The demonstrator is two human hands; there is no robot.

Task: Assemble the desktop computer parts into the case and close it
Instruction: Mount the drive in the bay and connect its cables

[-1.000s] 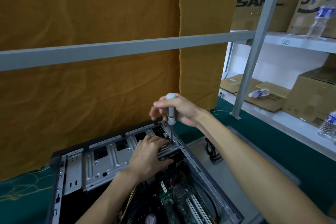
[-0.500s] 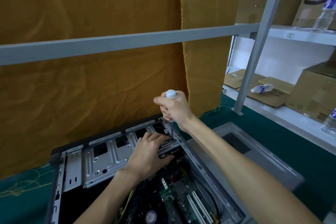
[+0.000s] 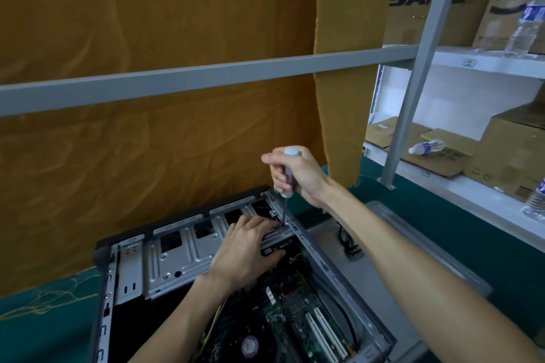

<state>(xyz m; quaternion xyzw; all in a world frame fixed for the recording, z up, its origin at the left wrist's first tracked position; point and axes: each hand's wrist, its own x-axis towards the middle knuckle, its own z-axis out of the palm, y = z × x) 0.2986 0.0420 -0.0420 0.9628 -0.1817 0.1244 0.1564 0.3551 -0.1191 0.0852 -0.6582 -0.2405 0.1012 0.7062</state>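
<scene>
Behind both hands hangs a rumpled mustard-yellow cloth backdrop (image 3: 147, 23) crossed by a grey metal rail (image 3: 206, 76), and under them a dark green table covering (image 3: 442, 215) carries the open black-and-silver desktop computer case (image 3: 129, 268), lying on its side with its far corner right beneath the right hand. Its grey metal side panel (image 3: 413, 244) lies flat under the right forearm, so the case is not yet closed. Inside, below the left wrist, sits the green motherboard with white expansion slots (image 3: 318, 330). The left hand (image 3: 250, 247) lies across the silver perforated drive bracket (image 3: 177, 256), fingers spread flat on top and thumb hooked under its near edge, steadying it. The right hand (image 3: 298, 174) is curled tight around the pale grey-handled screwdriver (image 3: 287, 177), held nearly upright, tip down just past the left fingertips; the screw itself is too small to make out. I'd worry the tip could slip out of the screw head and jab those fingers, or the screw could drop onto the board if the bracket shifts.
</scene>
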